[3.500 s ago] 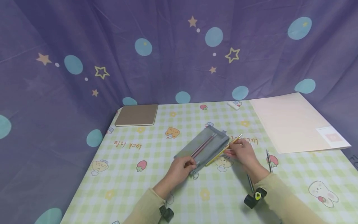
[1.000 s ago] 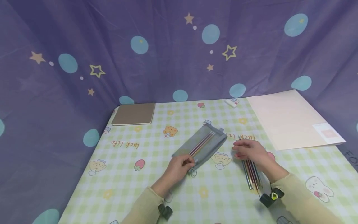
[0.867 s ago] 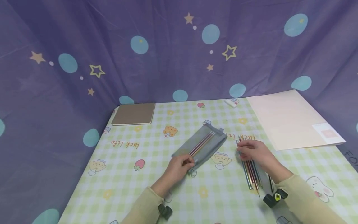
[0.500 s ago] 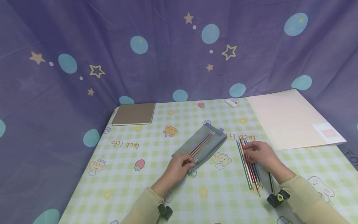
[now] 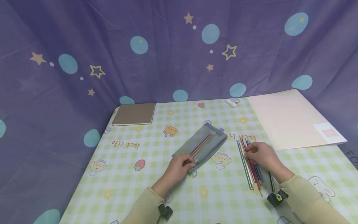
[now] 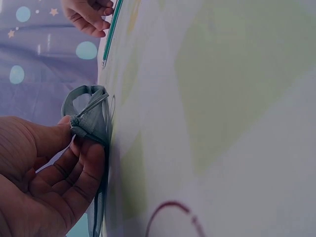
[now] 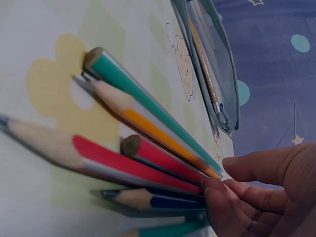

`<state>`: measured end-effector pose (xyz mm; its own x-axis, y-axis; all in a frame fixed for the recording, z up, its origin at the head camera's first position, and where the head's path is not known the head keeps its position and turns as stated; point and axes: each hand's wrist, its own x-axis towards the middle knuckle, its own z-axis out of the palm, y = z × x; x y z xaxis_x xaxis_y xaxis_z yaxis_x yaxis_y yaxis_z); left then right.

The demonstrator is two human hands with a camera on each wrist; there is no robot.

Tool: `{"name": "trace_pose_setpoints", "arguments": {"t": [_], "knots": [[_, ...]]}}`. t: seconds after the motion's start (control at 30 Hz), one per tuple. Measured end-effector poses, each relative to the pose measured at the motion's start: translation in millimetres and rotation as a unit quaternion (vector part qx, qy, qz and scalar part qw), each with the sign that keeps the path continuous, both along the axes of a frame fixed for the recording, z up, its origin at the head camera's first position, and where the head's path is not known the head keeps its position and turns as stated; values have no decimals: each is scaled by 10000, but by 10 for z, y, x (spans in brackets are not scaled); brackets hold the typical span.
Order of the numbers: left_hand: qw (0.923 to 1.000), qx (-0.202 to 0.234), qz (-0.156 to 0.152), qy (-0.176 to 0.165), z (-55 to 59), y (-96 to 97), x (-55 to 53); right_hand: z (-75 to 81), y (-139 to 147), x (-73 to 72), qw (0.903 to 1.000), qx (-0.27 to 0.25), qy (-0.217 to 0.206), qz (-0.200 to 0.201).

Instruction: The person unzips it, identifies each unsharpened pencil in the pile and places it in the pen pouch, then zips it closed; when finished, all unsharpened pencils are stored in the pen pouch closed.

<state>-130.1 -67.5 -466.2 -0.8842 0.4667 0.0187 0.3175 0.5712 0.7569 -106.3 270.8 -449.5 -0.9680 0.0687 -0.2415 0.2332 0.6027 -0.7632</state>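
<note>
My left hand (image 5: 181, 165) pinches the near corner of a grey see-through zip pencil case (image 5: 185, 143), which lies flat with several pencils (image 5: 202, 143) visible through it. In the left wrist view the thumb and fingers (image 6: 84, 160) grip the case's end beside its loop (image 6: 79, 96). My right hand (image 5: 260, 154) is over a loose bunch of pencils, its curled fingertips at a red pencil (image 5: 254, 174). The right wrist view shows the red pencil (image 7: 113, 165) running to the fingertips; a green pencil (image 7: 148, 103), a yellow pencil (image 7: 158, 131) and a blue pencil (image 7: 168, 201) lie alongside.
A dark pencil (image 5: 271, 182) lies apart under the right wrist. A brown notebook (image 5: 134, 114) sits at the back left, a white eraser (image 5: 231, 103) at the back. A large pale sheet (image 5: 291, 121) covers the right side. A purple curtain (image 5: 167, 62) hangs behind the table.
The right hand has gone from the pencil case to the bunch of pencils and shifted right across it. Another pencil has joined those in the case. The left hand still grips the case's corner.
</note>
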Motion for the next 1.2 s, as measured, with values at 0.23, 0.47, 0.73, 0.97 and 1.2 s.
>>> {"name": "trace_pose_setpoints", "arguments": {"t": [0.23,0.47,0.73,0.97,1.2], "knots": [[10000,-1,-6,14,-6,-5,0,16,-51,-22,9919,1230,283,126],[10000,30,-24,0,-18,1,-6,71,-112,-48,9807,1951,-25,124],[10000,21,-35,29,-10,5,6,87,-122,-83,9785,1999,-497,-51],[10000,30,-19,-6,-2,2,7,100,-148,-106,9779,2023,-525,-58],[10000,35,-34,39,-5,-2,5,127,-170,-125,9778,2044,-466,-25]]}}
